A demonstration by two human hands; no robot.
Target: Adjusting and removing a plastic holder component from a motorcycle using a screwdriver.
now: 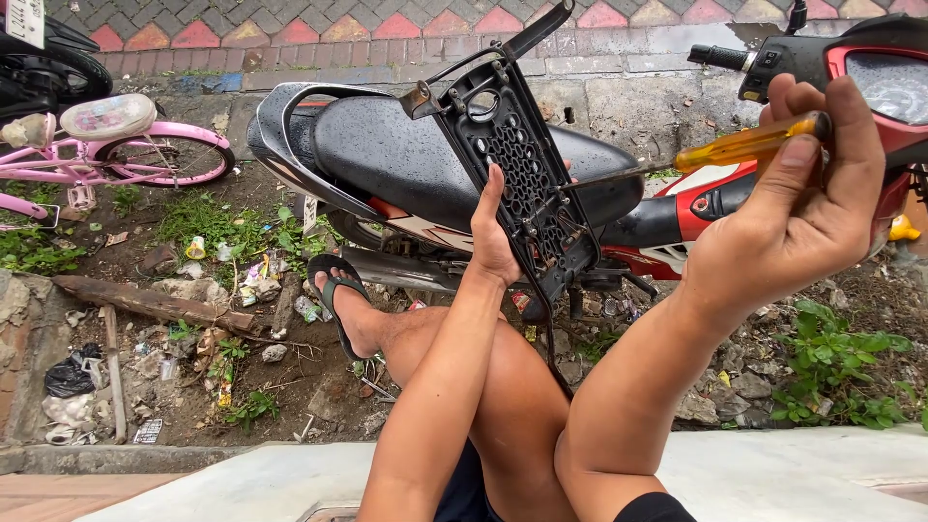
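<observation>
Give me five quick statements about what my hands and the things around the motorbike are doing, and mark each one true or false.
1. The right hand grips a screwdriver with an amber handle. True.
2. The left hand holds a black perforated panel upright. True.
3. The motorbike seat is dry. False: it is speckled with water drops.
4. A pink bicycle stands at the left. True.
5. The foot on the ground is bare. False: it wears a flip-flop sandal.
</observation>
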